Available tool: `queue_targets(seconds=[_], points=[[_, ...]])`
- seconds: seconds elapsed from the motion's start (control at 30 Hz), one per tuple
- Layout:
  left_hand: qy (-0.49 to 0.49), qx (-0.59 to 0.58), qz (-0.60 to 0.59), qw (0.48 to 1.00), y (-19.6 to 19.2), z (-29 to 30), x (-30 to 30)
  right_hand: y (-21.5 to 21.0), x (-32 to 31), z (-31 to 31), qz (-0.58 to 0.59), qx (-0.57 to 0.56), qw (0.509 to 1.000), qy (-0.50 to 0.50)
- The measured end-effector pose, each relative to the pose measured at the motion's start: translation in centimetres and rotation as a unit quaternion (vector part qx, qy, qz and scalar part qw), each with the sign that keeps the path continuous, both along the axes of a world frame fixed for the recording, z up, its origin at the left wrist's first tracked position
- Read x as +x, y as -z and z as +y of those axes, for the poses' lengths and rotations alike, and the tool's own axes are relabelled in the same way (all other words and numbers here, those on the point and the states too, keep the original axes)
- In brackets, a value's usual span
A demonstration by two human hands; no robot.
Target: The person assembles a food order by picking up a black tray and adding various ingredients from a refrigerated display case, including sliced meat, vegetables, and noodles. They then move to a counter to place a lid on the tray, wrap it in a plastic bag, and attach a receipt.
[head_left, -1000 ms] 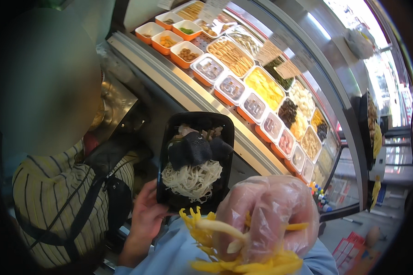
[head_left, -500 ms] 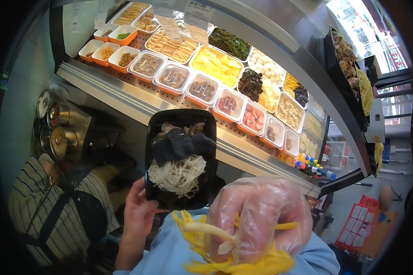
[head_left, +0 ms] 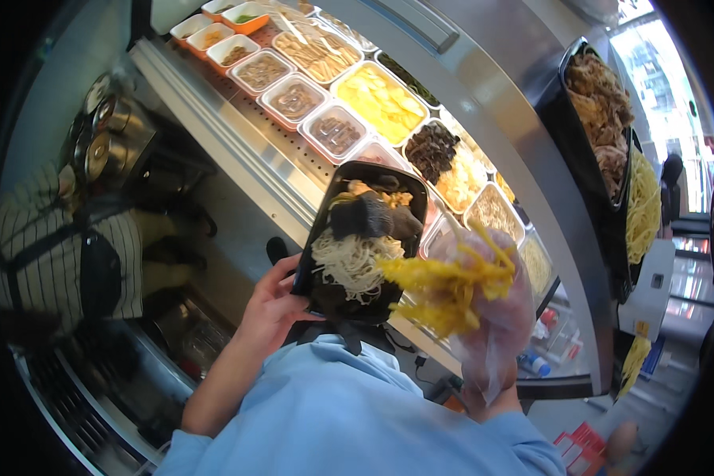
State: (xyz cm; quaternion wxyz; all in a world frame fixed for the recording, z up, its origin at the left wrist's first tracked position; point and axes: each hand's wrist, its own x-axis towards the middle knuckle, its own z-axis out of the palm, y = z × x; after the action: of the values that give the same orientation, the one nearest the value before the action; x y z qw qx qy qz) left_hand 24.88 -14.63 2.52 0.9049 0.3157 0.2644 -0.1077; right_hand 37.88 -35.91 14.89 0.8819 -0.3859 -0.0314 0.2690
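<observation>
My left hand (head_left: 266, 305) grips the left edge of a black food tray (head_left: 325, 300), which tilts in front of my blue top. White noodles (head_left: 349, 266) lie in its nearer part, with dark grey-black sheets (head_left: 365, 218) and some orange-brown bits beyond them. In a clear plastic glove, my right hand (head_left: 504, 305) is closed on a loose bunch of yellow strips (head_left: 444, 289). The strips hang out of the fingers just beside the tray's right edge, slightly blurred. Whether any touch the tray, I cannot tell.
Ahead slants a metal-framed display case (head_left: 270, 210) with several tubs, including yellow slices (head_left: 379, 99) and black fungus (head_left: 432, 151). Black trays of brown shredded food (head_left: 599, 119) and yellow noodles (head_left: 642, 198) stand at right. A person in striped clothing (head_left: 119, 262) is at left, near metal pots (head_left: 107, 147).
My right hand has moved up and away from my chest toward the tray, carrying the yellow strips. The tray has shifted right and tilted, and the view has turned.
</observation>
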Motion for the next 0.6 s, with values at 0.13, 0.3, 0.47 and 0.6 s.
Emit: queue_targets(seconds=[0.13,0.3,0.47,0.6], points=[[0.007,-0.004,-0.021,1.000,0.3,-0.8,-0.2,0.7,0.8,-1.5,0.004,-0.037,0.999,0.027],[0.003,0.004,-0.036,0.999,-0.1,-0.7,-0.6,0.8,2.1,-0.9,-0.059,0.003,0.998,-0.006],[-0.014,0.011,-0.034,0.999,-0.5,1.0,-1.0,0.4,2.6,1.6,-0.065,-0.016,0.998,-0.013],[-0.009,0.018,-0.033,0.999,-0.8,3.3,-1.2,0.1,2.7,3.8,-0.081,-0.029,0.996,-0.017]])
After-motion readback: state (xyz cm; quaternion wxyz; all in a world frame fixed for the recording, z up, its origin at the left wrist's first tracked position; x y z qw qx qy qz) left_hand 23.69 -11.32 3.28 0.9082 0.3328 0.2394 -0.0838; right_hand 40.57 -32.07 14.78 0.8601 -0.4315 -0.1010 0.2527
